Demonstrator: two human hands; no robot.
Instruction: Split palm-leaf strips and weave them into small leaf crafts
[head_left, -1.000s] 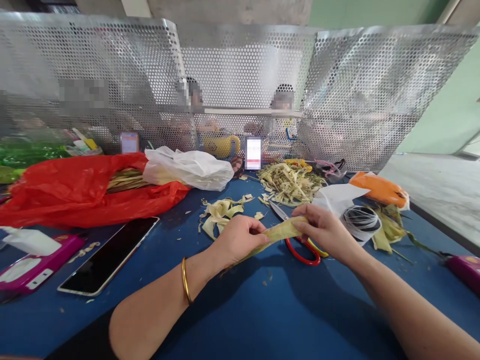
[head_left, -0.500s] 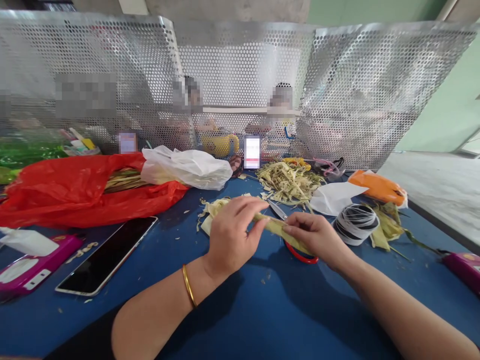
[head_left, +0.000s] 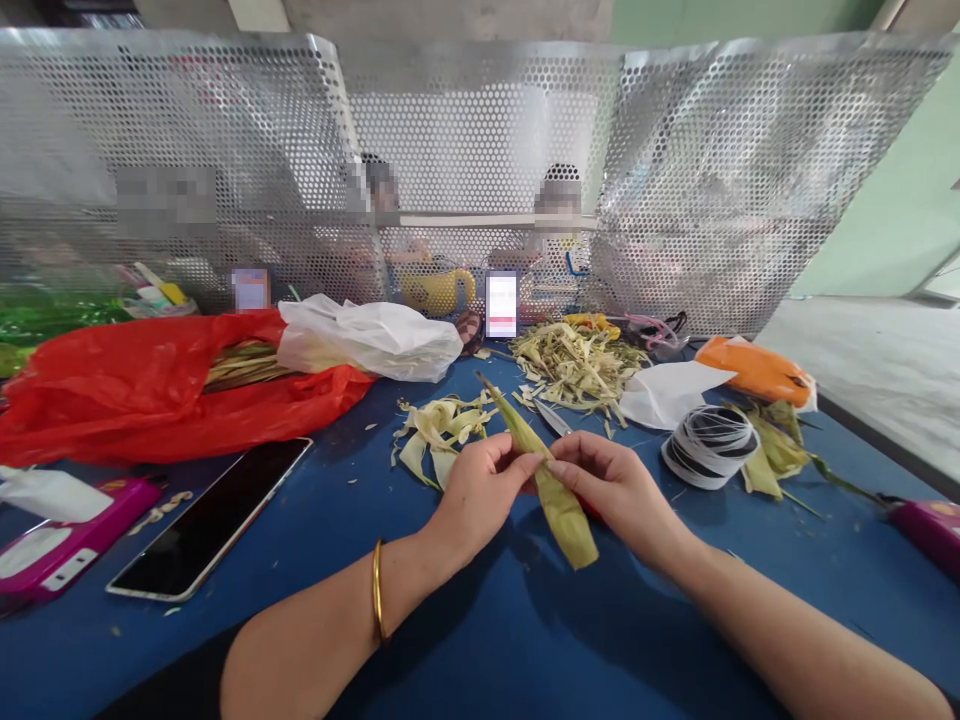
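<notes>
A long yellow-green dried leaf (head_left: pixel 564 510) slants between my hands, its thin tip pointing up and left and its wide end toward me. My left hand (head_left: pixel 484 490) pinches the leaf's left edge near the middle. Thumb and fingers of my right hand (head_left: pixel 611 490) grip the opposite edge, the two thumbs nearly touching. Behind the leaf lie scissors (head_left: pixel 553 417), their blades showing and the red handles mostly hidden. Left of the leaf is a small pile of pale leaf pieces (head_left: pixel 431 430).
A heap of leaf scraps (head_left: pixel 577 365) lies behind the scissors. To the right are a white cord roll (head_left: pixel 709 447) and an orange packet (head_left: pixel 757 372). At left are a dark phone (head_left: pixel 217 520) and a red bag (head_left: pixel 120 380). A perforated metal screen (head_left: pixel 480 130) stands behind; people show through it.
The leaf has turned from lying crosswise to slanting lengthwise, with its tip and wide end now visible. My left hand has lowered toward my right hand, uncovering the small leaf pile.
</notes>
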